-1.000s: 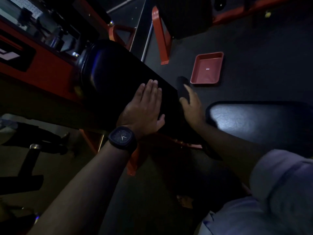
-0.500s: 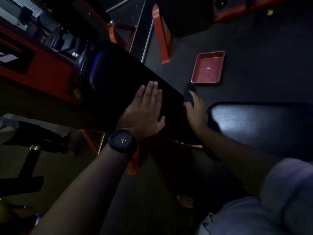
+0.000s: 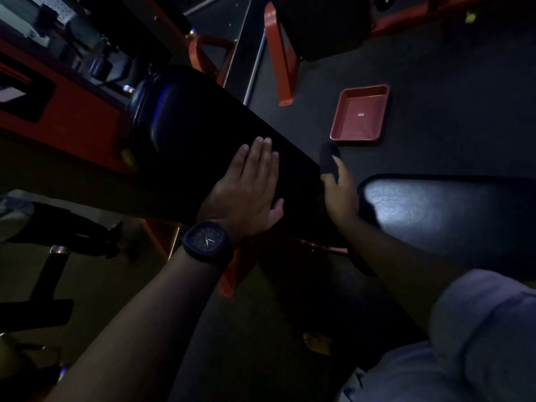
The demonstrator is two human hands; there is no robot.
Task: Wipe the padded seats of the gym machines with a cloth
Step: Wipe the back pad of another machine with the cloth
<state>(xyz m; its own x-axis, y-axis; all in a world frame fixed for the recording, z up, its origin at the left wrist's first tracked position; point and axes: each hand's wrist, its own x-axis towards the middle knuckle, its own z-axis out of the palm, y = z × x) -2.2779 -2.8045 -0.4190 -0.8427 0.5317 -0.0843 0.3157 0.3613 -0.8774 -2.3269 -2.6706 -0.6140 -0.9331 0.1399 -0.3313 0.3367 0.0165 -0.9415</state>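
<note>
Change since a second ago: right hand [image 3: 340, 195] and its dark cloth [image 3: 329, 161] have slid a little down and right along the pad's edge. The left hand has stayed in place.

1. Long black pad [image 3: 203, 146]: tilted upholstery on a red machine frame [image 3: 72, 117], running from upper left to centre. It appears to be the surface under wiping.
2. Seat pad [image 3: 449, 216]: black, glossy and lit, just right of the right forearm. Probably the next surface, or one already wiped; cannot tell which.
3. Red tray [image 3: 359, 114]: shallow and rectangular, on the dark floor [image 3: 435, 82] beyond the cloth. Only a small pale mark shows at its centre; cannot tell if it is a label or an object.
4. Left hand [image 3: 246, 187]: flat, fingers straight and together, palm pressed on the long pad. It holds nothing and likely steadies the pad against the wiping push.
5. Right hand: fingers and thumb wrapped around the cloth, at the pad's right edge.
6. Dark cloth: bunched, its tip above the fingers and against the pad edge.
7. Wristwatch [image 3: 207, 242]: dark, on the left wrist.
</note>
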